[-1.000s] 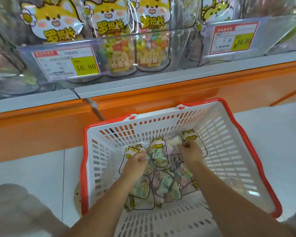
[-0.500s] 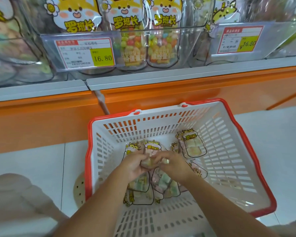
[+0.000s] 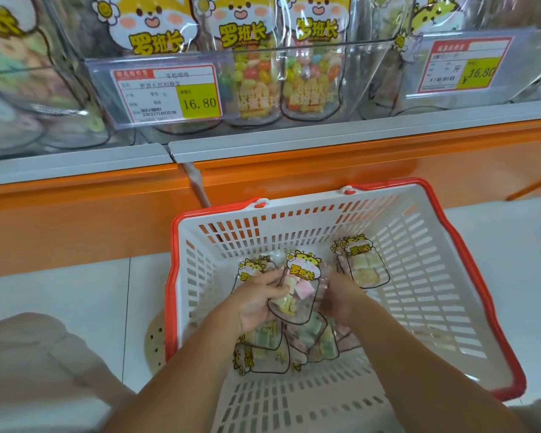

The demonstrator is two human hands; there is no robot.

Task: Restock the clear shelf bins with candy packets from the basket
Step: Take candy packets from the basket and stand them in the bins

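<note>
Packet held over the basket, bins above and ahead

The left hand [image 3: 256,304] grips a clear jar-shaped candy packet [image 3: 297,285] with a yellow cartoon label. The right hand [image 3: 341,303] meets its right edge, grip too blurred to tell. The packet's label end points toward the clear plastic shelf bin [image 3: 353,92], above the white red-rimmed basket [image 3: 419,245].

views: one, head-worn, wide-angle | faces: forward and steeply down | near: close above basket [image 3: 434,307], low centre-right | far: bins [image 3: 372,73] along top edge | sides: floor [image 3: 60,292] left and right
</note>
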